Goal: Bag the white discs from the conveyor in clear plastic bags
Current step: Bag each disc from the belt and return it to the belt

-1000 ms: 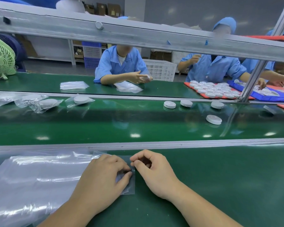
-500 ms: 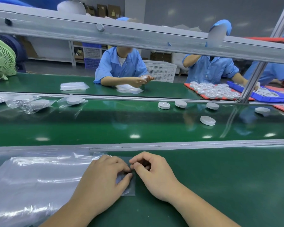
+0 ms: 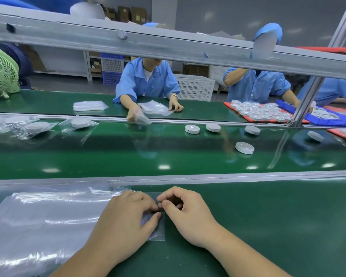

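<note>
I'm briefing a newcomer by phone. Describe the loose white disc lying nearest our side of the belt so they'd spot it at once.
Find the glossy green conveyor belt running across the middle of the view. Right of centre, three unbagged discs sit in a row along its far edge. The white disc lies alone, nearer the belt's middle, in front of that row.

The near green table (image 3: 268, 226) carries a slack stack of clear plastic bags (image 3: 38, 222) at 8 o'clock and a single bag (image 3: 158, 233) at 6. Past its metal rail (image 3: 228, 175), the conveyor belt (image 3: 128, 152) bears five loose white discs (image 3: 244, 147) toward 2 and 3 o'clock and bagged discs (image 3: 80, 122) toward 10.
</note>
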{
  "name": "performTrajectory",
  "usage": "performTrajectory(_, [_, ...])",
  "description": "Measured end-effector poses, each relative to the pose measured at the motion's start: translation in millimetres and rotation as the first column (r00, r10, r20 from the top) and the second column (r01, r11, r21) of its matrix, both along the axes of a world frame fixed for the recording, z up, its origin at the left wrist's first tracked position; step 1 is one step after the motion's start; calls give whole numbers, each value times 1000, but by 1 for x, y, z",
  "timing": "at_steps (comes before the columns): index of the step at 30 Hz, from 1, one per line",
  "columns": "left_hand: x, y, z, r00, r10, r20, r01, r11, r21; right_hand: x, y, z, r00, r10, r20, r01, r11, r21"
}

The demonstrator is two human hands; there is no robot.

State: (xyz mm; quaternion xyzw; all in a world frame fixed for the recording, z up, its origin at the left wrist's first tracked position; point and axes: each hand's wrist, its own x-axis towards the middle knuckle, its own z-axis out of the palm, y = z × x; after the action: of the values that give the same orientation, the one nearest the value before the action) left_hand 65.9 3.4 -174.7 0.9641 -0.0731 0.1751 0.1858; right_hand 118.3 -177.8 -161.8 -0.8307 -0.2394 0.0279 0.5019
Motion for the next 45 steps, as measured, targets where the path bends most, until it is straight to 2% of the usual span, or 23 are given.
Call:
performTrajectory(21, [-1, -2, 4, 1000, 7, -23, -7, 1000, -1, 1, 0, 0, 1000, 7, 20, -6, 1000, -27])
performTrajectory(25, [-3, -3, 6, 1000, 11, -23, -11, 1000, 23, -1, -1, 1, 1000, 6, 10, -6, 1000, -26])
performTrajectory(36, [-6, -8, 17, 999, -46, -8, 46, 978, 206, -1, -5, 2, 996, -52, -76, 51, 999, -5])
performTrajectory(38, [-4, -8, 17, 999, -50, -2, 49, 976, 213, -1, -4, 3, 990, -77, -115, 81, 996, 24])
performTrajectory(42, [-6, -8, 21, 999, -45, 7, 43, 978, 206, 2, -6, 8, 965, -121, -231, 168, 966, 196])
performTrajectory(45, [-8, -9, 19, 997, -65, 44, 54, 978, 203, 15, -11, 8, 956, -117, -270, 184, 953, 240])
